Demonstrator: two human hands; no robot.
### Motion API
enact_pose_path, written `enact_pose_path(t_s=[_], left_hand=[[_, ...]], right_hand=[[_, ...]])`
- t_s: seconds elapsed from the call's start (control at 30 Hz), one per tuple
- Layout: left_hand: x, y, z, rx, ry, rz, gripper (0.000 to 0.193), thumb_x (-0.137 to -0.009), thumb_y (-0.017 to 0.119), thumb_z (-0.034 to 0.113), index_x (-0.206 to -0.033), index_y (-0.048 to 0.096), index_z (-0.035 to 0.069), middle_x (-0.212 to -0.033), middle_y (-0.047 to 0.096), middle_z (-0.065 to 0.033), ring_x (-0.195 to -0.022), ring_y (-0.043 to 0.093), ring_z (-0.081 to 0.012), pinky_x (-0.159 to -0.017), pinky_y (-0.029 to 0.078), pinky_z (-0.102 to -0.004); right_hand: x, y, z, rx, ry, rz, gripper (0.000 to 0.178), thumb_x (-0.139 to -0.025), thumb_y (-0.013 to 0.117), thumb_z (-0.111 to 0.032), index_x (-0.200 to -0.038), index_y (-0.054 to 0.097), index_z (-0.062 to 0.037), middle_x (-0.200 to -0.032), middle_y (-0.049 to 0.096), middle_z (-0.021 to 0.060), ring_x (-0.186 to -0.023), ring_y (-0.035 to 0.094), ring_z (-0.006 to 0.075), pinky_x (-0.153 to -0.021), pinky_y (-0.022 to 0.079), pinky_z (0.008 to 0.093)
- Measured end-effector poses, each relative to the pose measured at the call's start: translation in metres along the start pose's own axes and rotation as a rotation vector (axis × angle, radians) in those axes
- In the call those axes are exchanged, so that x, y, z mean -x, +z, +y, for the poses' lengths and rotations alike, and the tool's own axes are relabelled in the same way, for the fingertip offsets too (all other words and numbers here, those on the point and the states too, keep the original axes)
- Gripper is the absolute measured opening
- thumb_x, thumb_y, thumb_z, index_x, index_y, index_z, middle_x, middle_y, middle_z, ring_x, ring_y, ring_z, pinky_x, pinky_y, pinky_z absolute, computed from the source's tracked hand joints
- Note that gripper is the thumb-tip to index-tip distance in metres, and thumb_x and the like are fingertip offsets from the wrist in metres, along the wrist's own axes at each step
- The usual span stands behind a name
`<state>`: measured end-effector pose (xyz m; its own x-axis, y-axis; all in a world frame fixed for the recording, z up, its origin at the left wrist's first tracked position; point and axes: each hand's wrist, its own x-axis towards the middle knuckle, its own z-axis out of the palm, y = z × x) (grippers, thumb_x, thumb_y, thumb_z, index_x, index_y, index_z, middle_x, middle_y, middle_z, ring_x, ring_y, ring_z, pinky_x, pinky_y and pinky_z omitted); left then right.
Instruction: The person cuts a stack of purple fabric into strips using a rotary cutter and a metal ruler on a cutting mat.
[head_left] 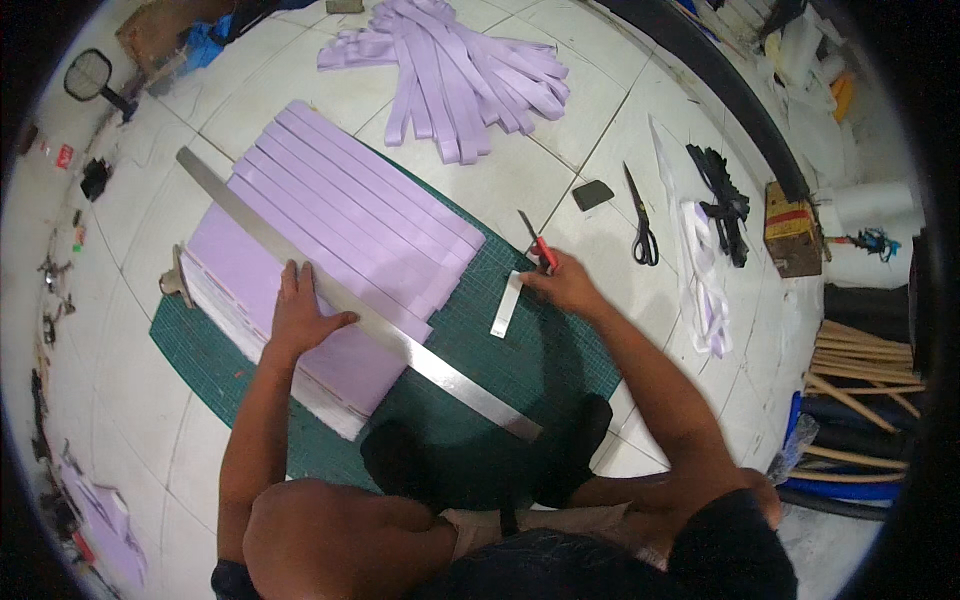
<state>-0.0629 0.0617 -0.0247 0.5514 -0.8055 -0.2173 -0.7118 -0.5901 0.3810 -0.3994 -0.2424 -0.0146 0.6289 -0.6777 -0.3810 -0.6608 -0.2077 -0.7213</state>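
Note:
My left hand [300,318] lies flat with thumb spread, its fingers on a long metal ruler [255,228]. The ruler runs slantwise over a stack of lilac fabric [350,385], whose upper part is cut into parallel strips [370,190]. My right hand [565,283] is closed around a red-handled cutter [543,252], its blade end pointing away from me. A short pale strip, perhaps a small ruler [507,308], reaches from my right fingertips over the mat; whether they grip it I cannot tell. Under the fabric spreads a green cutting mat [465,375].
A heap of lilac strips [450,75] lies on the tiled floor at the back. To the right are a dark flat block [593,195], black scissors [642,225], black scraps [725,200] and pale offcuts [705,280]. A metal clamp [175,278] sits at the stack's left corner.

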Motion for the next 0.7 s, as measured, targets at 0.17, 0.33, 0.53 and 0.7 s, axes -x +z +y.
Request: enact_pose_path(t_s=[0.17,0.33,0.53,0.7], left_hand=[[0.001,0.003,-0.002,0.058,0.008,0.077,0.116,-0.06,0.09,0.049,-0.145,0.034,-0.005,-0.15,0.021,-0.0384,-0.141,0.025,-0.0511,-0.113,0.033,-0.0489],[0.009,-0.003,-0.011,0.05,-0.025,0.061,0.12,-0.056,0.092,0.048,-0.148,0.032,0.0,-0.152,0.018,-0.038,-0.142,0.022,-0.0518,-0.115,0.031,-0.0489],[0.006,0.003,-0.008,0.051,-0.065,0.05,0.127,-0.053,0.092,0.052,-0.15,0.028,0.001,-0.154,0.016,-0.0368,-0.143,0.023,-0.0511,-0.116,0.03,-0.0487],[0.007,0.005,-0.007,0.014,-0.083,0.061,0.128,-0.054,0.09,0.056,-0.15,0.027,0.001,-0.155,0.017,-0.0353,-0.143,0.023,-0.0508,-0.117,0.029,-0.0484]], right_hand=[[0.021,0.052,0.011,0.103,0.015,0.165,0.062,-0.076,0.082,-0.033,-0.125,0.059,-0.0027,-0.09,0.065,0.0146,-0.083,0.064,0.0327,-0.079,0.051,0.0427],[0.044,0.063,-0.021,-0.343,0.221,0.151,0.051,-0.082,0.08,-0.023,-0.123,0.055,-0.0034,-0.09,0.063,0.0072,-0.076,0.064,0.0186,-0.058,0.052,0.0315],[0.049,0.099,-0.055,-0.632,0.205,0.102,0.045,-0.089,0.074,-0.016,-0.124,0.051,0.0,-0.092,0.062,0.0066,-0.075,0.064,0.014,-0.055,0.053,0.0256],[0.038,0.128,-0.057,-0.547,0.187,0.113,0.045,-0.088,0.076,-0.017,-0.123,0.055,-0.0004,-0.092,0.06,0.0046,-0.072,0.059,0.0115,-0.053,0.052,0.0253]])
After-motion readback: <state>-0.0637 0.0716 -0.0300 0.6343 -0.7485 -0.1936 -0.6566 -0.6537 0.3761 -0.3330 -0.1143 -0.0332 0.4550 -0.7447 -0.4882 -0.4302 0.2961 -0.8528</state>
